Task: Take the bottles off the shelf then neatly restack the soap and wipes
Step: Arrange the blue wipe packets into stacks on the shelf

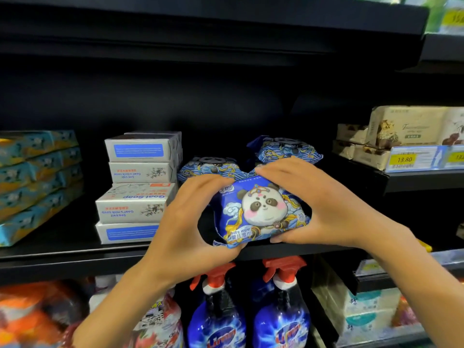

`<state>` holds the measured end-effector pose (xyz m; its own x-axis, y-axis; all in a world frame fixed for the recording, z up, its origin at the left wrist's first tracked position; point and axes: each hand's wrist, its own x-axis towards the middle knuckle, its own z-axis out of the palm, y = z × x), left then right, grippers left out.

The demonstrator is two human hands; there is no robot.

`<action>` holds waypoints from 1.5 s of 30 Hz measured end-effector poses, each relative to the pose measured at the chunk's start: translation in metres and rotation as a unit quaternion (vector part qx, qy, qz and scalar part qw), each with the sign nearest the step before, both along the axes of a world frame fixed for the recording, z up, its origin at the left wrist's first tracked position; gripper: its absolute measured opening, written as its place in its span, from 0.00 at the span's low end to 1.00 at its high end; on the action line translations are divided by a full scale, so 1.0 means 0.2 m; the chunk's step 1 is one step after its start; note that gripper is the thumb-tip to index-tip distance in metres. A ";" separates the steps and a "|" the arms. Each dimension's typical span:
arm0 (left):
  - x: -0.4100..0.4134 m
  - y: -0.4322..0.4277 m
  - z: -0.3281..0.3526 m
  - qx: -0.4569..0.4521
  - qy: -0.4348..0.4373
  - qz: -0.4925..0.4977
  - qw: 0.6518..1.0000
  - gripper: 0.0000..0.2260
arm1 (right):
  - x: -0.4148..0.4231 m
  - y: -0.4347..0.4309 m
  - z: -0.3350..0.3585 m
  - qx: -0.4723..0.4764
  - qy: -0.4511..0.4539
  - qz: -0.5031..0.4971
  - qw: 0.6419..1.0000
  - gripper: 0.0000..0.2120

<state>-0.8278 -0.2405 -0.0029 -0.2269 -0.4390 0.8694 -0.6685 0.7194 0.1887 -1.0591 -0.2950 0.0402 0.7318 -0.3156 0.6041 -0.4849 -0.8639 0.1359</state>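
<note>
A blue pack of baby wipes [261, 212] with a panda on its front is held at the front edge of the black shelf [75, 257]. My left hand [190, 222] grips its left end and my right hand [324, 204] grips its right end and top. Behind it lie two more blue wipe packs, one [208, 168] at the left and one [283, 149] higher at the right. To the left stands an uneven stack of white goat soap boxes [138, 189], some upside down and the lower ones jutting forward.
Teal flat boxes [37, 177] are stacked at the far left of the shelf. Beige boxes [401, 131] sit on the right shelf above a yellow 13.80 price tag [404, 160]. Blue spray bottles with red triggers [218, 315] stand on the shelf below.
</note>
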 end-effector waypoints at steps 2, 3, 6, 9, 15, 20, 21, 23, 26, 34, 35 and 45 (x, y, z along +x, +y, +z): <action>0.01 -0.01 -0.02 -0.015 -0.009 -0.001 1.000 0.31 | 0.02 0.00 0.00 -0.016 -0.006 0.007 1.000 0.40; 0.01 -0.01 -0.03 -0.021 -0.006 0.005 1.000 0.31 | 0.03 0.00 0.00 -0.030 -0.013 0.003 0.999 0.39; -0.01 -0.01 -0.06 -0.061 0.039 0.057 0.996 0.28 | 0.05 0.00 0.03 -0.060 -0.050 -0.015 0.997 0.38; -0.02 -0.01 -0.12 -0.067 0.098 0.095 0.988 0.26 | 0.08 -0.04 0.09 -0.055 -0.100 -0.052 0.992 0.41; 0.02 -0.05 -0.26 -0.031 0.004 0.168 0.985 0.16 | 0.27 -0.20 0.26 -0.005 -0.114 -0.181 0.977 0.44; 0.02 -0.07 -0.27 -0.018 -0.051 0.202 0.978 0.13 | 0.43 -0.37 0.35 0.064 -0.036 -0.182 0.981 0.43; 0.02 -0.07 -0.27 -0.015 -0.053 0.201 0.978 0.13 | 0.46 -0.39 0.35 0.084 -0.028 -0.165 0.982 0.42; 0.03 -0.07 -0.26 -0.006 -0.053 0.199 0.979 0.12 | 0.49 -0.42 0.34 0.133 -0.020 -0.134 0.982 0.40; 0.03 -0.07 -0.26 0.004 -0.051 0.200 0.978 0.13 | 0.50 -0.45 0.33 0.178 -0.013 -0.095 0.979 0.33; 0.01 -0.07 -0.26 0.019 -0.047 0.208 0.977 0.13 | 0.51 -0.45 0.26 0.100 -0.001 -0.120 0.988 0.29; 0.01 -0.07 -0.26 0.022 -0.046 0.208 0.977 0.13 | 0.51 -0.44 0.26 0.087 0.005 -0.123 0.989 0.29; 0.01 -0.06 -0.26 0.037 -0.045 0.213 0.975 0.13 | 0.20 -0.31 0.22 0.054 -0.067 -0.272 0.958 0.33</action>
<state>-0.8265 -0.2523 -0.0543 -0.0850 -0.5708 0.8167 -0.9197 0.3602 0.1560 -1.0189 -0.3570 0.0840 0.3596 -0.6951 0.6226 -0.8744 -0.4840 -0.0353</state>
